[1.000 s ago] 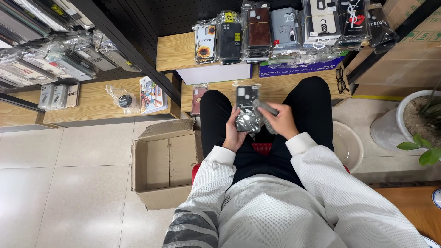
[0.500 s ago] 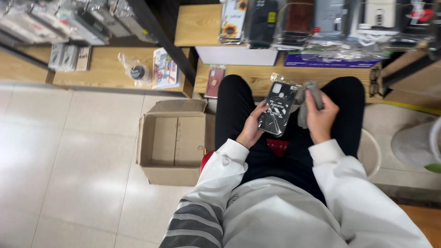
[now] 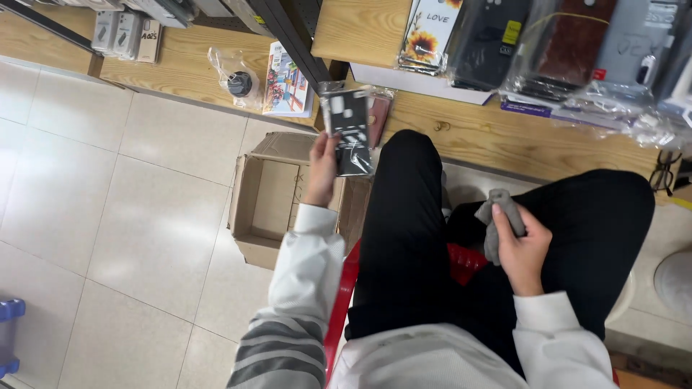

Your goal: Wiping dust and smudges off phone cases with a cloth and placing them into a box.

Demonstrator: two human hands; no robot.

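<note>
Fingers [image 3: 319, 146] of the left hand [image 3: 322, 171] are closed around the edge of a black phone case [image 3: 349, 130] in a clear sleeve. They hold it upright and out to the person's left, above the near corner of the cardboard box [image 3: 249, 209]. Fingers [image 3: 520, 218] of the right hand [image 3: 524, 250] are curled shut on a crumpled grey cloth [image 3: 497, 216], resting between the knees and well apart from the case. So the case is held out alone, the cloth no longer against it.

Below and left of the left fingers spreads the pale tiled floor [image 3: 108, 180]. Beyond both hands runs a low wooden shelf [image 3: 180, 68]. The box stands open on the floor just under the left fingers, flaps up, with nothing visible inside. A red stool [image 3: 344, 288] shows beneath the person's legs, between the two hands.

Beyond the right fingers, a row of sleeved phone cases leans on the upper shelf:
- a white one with a sunflower [image 3: 429, 36]
- a black one with a small yellow sticker [image 3: 486, 39]
- a brown one [image 3: 569, 39]
- a grey one [image 3: 641, 36]

Just behind the held case lies a dark red case [image 3: 379, 114]. Left of it are a bright picture booklet [image 3: 287, 83] and a small clear bag [image 3: 238, 79] with a round black item inside. Black-framed glasses [image 3: 667, 173] lie far right of the right fingers.
</note>
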